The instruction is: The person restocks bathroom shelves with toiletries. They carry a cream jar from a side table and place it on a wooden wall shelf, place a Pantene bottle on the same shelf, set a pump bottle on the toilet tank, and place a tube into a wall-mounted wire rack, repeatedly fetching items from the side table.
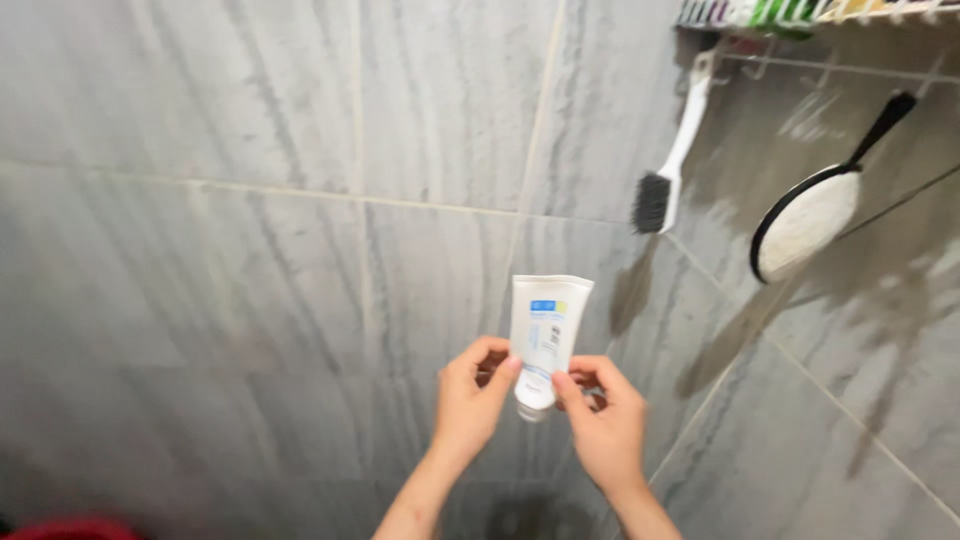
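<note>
Now | left hand and right hand: each grip pinching white tube, cap downward | behind: grey tiled wall, hanging brush

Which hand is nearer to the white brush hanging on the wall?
Right. The right hand sits below the white brush, slightly left of it; the left hand is farther left, across the white tube.

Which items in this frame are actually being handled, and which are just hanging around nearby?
In hand:
white squeeze tube with blue label, cap end down, held by left hand and right hand

Not in use:
white-handled brush with black bristles, hanging
round black-rimmed white scrubber, hanging
white wire rack holding bottles
grey tiled wall
</note>
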